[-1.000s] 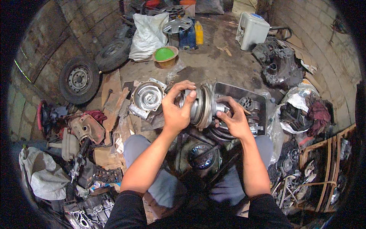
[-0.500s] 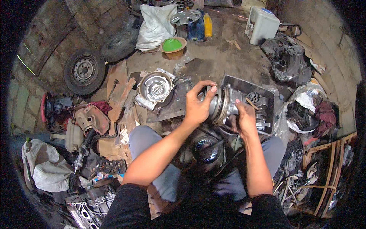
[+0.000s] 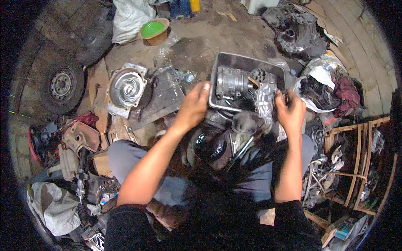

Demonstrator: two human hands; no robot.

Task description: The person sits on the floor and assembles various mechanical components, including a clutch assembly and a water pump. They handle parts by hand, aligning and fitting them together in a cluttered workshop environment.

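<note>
My left hand (image 3: 194, 104) is closed at the left side of a black plastic tub (image 3: 214, 100), its fingertips against the rim. My right hand (image 3: 290, 111) has curled fingers and a thumb pressed to a ribbed silver metal casting (image 3: 265, 100), which crosses the tub's front rim. Inside the tub lies a grey cylindrical compressor body (image 3: 232, 82). Beside it is a cluster of small round metal parts (image 3: 260, 76). Just in front of the tub is a blurred grey round part (image 3: 245, 123), close to a dark shiny bowl-like thing (image 3: 209, 144) between my knees.
A metal housing with a spiral inside (image 3: 127, 88) lies on the left. Behind stand a wheel (image 3: 63, 83), a white sack (image 3: 132, 21) and a bowl with a green basket (image 3: 154, 31). Gearbox parts (image 3: 293, 31), a bag of parts (image 3: 320, 83) and a wooden rack (image 3: 356, 167) are at the right.
The ringed cylindrical assembly is no longer between my hands. The left hand has come down to the tub's side, the right to the casting's right edge. The whole view has shifted.
</note>
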